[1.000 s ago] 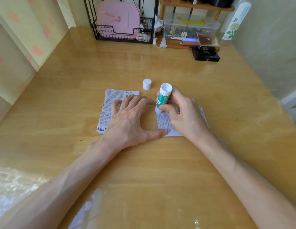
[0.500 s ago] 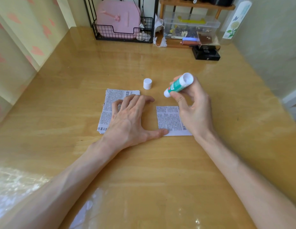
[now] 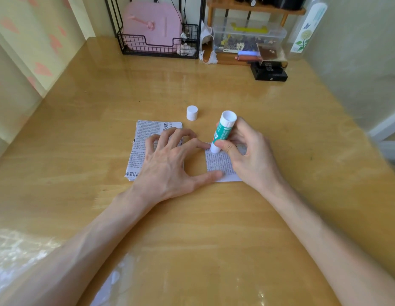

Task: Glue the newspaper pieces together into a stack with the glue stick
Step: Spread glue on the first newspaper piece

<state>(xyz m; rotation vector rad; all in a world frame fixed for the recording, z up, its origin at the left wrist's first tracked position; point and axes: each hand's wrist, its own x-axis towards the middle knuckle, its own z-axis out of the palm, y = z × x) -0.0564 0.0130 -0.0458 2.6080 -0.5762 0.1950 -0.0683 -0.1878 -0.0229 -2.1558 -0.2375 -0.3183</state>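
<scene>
My right hand (image 3: 249, 155) grips a green and white glue stick (image 3: 223, 133), held nearly upright with its tip down on the far left corner of a single newspaper piece (image 3: 218, 166). My left hand (image 3: 170, 164) lies spread on the table. Its thumb presses the near left corner of that piece, its index finger reaches the far left corner, and its other fingers rest on a stack of newspaper pieces (image 3: 143, 142) to the left. The glue stick's white cap (image 3: 192, 113) stands alone on the table just beyond the papers.
At the back of the wooden table (image 3: 214, 228) stand a black wire basket (image 3: 156, 45) holding a pink object, a clear plastic box (image 3: 247, 38) on a low wooden shelf, and a small black box (image 3: 270, 72). Walls close in on the left and right.
My right hand had lifted the glue stick off the paper and tilted it. It has now come back down, with the tip on the single piece's far left corner. My left hand stayed put.
</scene>
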